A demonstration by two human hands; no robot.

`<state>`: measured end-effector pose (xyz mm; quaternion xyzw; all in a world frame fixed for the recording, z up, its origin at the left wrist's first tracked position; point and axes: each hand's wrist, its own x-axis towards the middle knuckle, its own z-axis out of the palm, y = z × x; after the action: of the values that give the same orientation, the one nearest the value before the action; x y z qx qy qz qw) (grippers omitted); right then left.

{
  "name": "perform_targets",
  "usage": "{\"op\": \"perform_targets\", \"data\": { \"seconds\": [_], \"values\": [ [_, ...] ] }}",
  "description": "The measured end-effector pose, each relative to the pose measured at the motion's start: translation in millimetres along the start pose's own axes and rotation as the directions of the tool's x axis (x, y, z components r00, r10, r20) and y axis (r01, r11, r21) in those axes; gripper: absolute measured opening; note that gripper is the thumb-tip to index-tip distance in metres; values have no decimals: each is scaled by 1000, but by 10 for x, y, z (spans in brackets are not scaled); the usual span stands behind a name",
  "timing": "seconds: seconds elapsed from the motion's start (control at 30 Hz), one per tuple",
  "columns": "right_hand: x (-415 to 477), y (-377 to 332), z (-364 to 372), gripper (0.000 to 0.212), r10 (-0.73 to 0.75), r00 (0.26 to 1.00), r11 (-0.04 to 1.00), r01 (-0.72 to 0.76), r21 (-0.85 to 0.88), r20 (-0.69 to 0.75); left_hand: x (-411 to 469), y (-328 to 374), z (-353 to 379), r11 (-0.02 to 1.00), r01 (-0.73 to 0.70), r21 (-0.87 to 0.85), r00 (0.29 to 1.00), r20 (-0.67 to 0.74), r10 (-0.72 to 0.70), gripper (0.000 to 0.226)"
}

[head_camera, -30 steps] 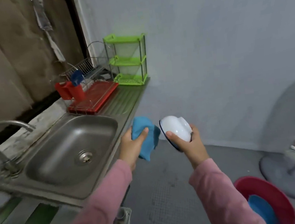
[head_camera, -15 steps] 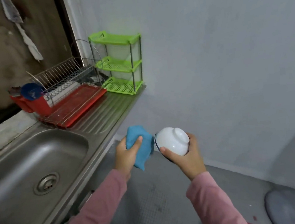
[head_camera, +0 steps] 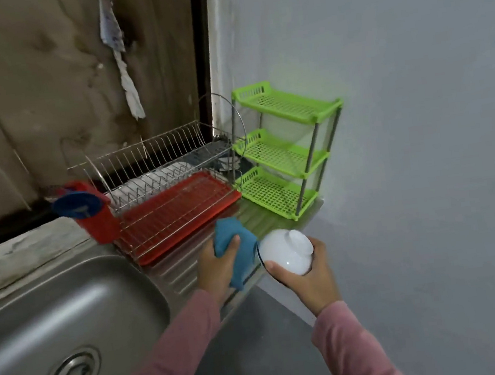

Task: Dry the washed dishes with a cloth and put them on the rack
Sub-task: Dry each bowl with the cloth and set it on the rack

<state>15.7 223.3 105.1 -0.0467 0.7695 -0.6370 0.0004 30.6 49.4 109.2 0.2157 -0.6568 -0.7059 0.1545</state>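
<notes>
My right hand (head_camera: pixel 308 276) grips a white bowl (head_camera: pixel 287 252) with a dark rim, tipped on its side so its foot points right. My left hand (head_camera: pixel 218 264) holds a blue cloth (head_camera: pixel 238 250) that touches the bowl's rim on the left. Both hands hover over the right end of the steel draining board. Behind them a two-tier wire dish rack (head_camera: pixel 164 179) stands on a red drip tray (head_camera: pixel 178 214). White plates (head_camera: pixel 152 183) lie in its lower tier.
A red cutlery holder (head_camera: pixel 97 218) with a blue item in it hangs at the rack's left end. A green three-shelf plastic stand (head_camera: pixel 282 155) sits by the wall. The steel sink (head_camera: pixel 54 329) is at lower left. A rag (head_camera: pixel 121 56) hangs on the back wall.
The view has swung toward the rack, which now looks nearer. Both hands, with cloth and bowl, have come up over the draining board's edge. The grips are unchanged.
</notes>
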Motion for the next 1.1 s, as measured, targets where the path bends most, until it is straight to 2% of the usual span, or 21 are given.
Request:
{"op": "perform_targets", "data": {
  "seconds": [0.2, 0.3, 0.37, 0.5, 0.63, 0.8, 0.87, 0.97, 1.1],
  "values": [
    [1164, -1, 405, 90, -26, 993, 999, 30, -33, 116, 899, 113, -7, 999, -43, 11, 986, -161, 44, 26],
    [1547, 56, 630, 80, -20, 982, 999, 27, -37, 187, 1171, 85, -63, 998, -49, 33, 971, -234, 55, 13],
    [1795, 121, 780, 77, -12, 970, 999, 20, -30, 245, 1330, 66, -78, 998, -43, 36, 962, -269, 51, 16],
    [2287, 224, 1092, 81, 9, 938, 1000, -7, -6, 346, 1642, 5, -73, 999, -40, 33, 920, -388, 49, 13],
    [2738, 314, 1388, 88, 5, 902, 1000, 8, -29, 432, 1886, -34, -42, 1000, -26, -5, 876, -481, 20, 22],
    [3263, 300, 1655, 97, 23, 849, 983, 76, -165, 528, 2172, -63, 62, 1000, 6, -21, 809, -588, -18, 24],
    [3467, 293, 1765, 100, 23, 841, 958, 135, -251, 540, 2278, -74, 118, 999, 14, -30, 797, -603, -29, 17],
    [3712, 335, 1929, 101, 19, 809, 888, 256, -381, 588, 2375, -132, 180, 999, 3, -33, 764, -644, -24, 10],
    [3842, 411, 2098, 106, 44, 757, 788, 375, -489, 652, 2387, -241, 242, 995, 55, -82, 706, -701, -96, 17]
  ]
}}
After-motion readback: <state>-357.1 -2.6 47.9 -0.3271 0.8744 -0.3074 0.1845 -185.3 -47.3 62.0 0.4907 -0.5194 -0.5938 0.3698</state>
